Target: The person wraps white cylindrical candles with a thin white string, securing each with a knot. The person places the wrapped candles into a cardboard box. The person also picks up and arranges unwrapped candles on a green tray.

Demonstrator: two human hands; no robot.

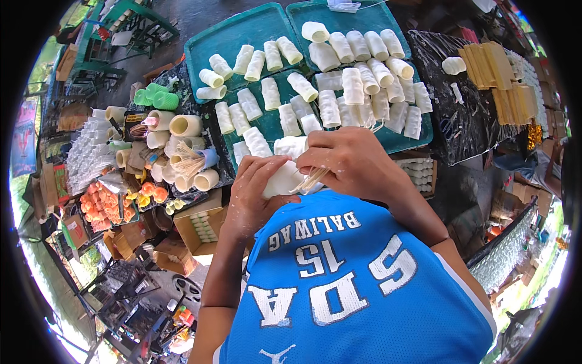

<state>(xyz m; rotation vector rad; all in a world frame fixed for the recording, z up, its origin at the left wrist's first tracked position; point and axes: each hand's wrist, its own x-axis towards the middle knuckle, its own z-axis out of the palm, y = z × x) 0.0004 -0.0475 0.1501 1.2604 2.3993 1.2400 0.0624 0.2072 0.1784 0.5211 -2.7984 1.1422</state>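
Note:
My left hand (257,193) is wrapped around a white wax candle (283,181) close to my chest. A bundle of pale wicks (311,179) hangs from the fingers of my right hand (348,159). The right fingertips are at the near end of that candle; whether they press a wick into it is hidden. Just beyond my hands, another white candle (288,144) lies on its side. Several bumpy white candle cylinders (353,86) lie and stand on the green trays (236,32), some with wicks sticking out.
On the left are hollow cream cylinders (185,125), a cup of wicks (191,159), green candles (157,98), orange wax pieces (97,200) and stacked white pieces (91,150). Yellow slabs (489,66) lie on the black plastic sheet (459,132) at right. A cardboard box (191,232) stands below left.

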